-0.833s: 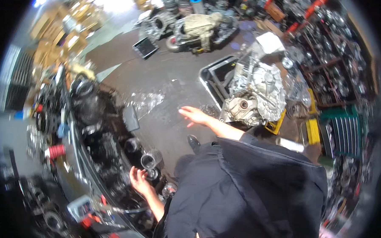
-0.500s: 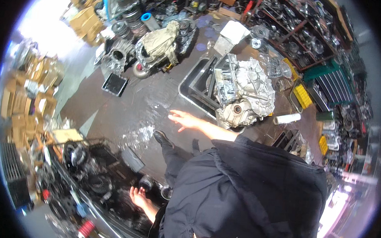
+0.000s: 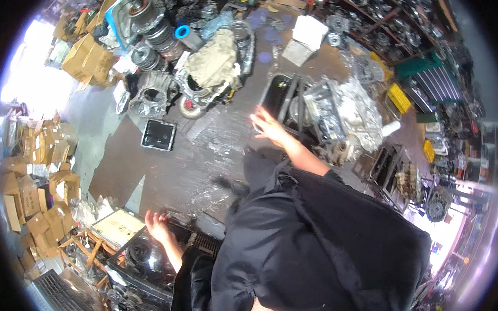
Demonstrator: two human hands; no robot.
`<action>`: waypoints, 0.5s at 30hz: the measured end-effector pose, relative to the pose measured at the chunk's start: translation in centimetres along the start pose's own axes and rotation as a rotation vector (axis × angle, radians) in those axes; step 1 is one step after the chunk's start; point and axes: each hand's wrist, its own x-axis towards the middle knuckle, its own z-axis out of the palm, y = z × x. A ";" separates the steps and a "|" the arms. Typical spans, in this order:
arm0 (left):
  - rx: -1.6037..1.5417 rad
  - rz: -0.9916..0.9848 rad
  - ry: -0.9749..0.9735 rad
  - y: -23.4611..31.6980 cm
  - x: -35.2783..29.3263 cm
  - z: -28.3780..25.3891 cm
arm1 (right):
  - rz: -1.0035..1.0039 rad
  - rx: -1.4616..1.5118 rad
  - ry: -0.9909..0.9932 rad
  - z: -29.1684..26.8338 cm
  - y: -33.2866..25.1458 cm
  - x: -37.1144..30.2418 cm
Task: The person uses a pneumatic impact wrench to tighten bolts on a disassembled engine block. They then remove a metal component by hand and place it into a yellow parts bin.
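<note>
My left hand (image 3: 158,227) hangs at the lower left with fingers apart and nothing in it. Below it in the picture are dark metal parts, and a yellow-topped board (image 3: 118,227) lies just to its left. My right hand (image 3: 270,126) is held out over the floor, its fingers spread and holding nothing. Closest to that hand is a black tray (image 3: 276,93) beside a dark metal frame. A silver gearbox housing (image 3: 361,113) sits to its right, apart from the hand.
Ahead stands a gearbox casing draped with a beige cloth (image 3: 215,59), beside another open casing (image 3: 153,94). A shallow black pan (image 3: 159,135) lies on the dark floor (image 3: 204,153). Cardboard boxes (image 3: 49,141) line the left; shelves of parts and a green tool cabinet (image 3: 430,80) line the right.
My body and view have moved forward and turned, so the casings and black pan appear nearer. My left hand has swung forward; both hands stay empty.
</note>
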 end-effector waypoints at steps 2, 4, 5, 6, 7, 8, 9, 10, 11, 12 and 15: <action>0.058 0.076 -0.050 1.8 2.8 3.1 | 0.053 -0.016 0.032 0.5 -0.5 4.4; 0.122 0.040 -0.042 2.9 5.5 6.3 | 0.054 -0.205 0.068 1.2 -1.0 10.5; 0.131 0.028 -0.044 2.9 6.4 8.0 | 0.054 -0.320 0.088 1.5 -1.3 14.2; 0.166 0.049 -0.036 2.8 7.3 9.6 | -0.040 -0.480 0.105 1.8 -1.4 18.0; 0.229 0.015 0.011 2.5 7.8 11.1 | -0.039 -0.564 0.083 2.4 -1.3 22.0; 0.540 0.149 0.030 2.5 8.3 12.0 | -0.014 -0.651 0.079 3.1 -1.4 26.5; 0.555 -0.075 0.037 2.5 8.8 12.9 | 0.016 -0.735 0.077 3.4 -1.8 31.4; 0.771 -0.008 -0.001 2.5 9.1 13.5 | 0.011 -0.838 0.062 3.9 -2.1 36.3; 0.989 0.180 -0.048 2.2 9.0 14.0 | 0.023 -0.931 0.044 4.2 -2.5 40.9; 0.973 -0.054 -0.088 2.1 10.1 14.4 | -0.066 -1.030 0.058 4.5 -2.9 45.3; 1.066 0.001 -0.203 1.9 11.2 15.0 | 0.038 -1.286 0.038 5.1 -4.3 57.6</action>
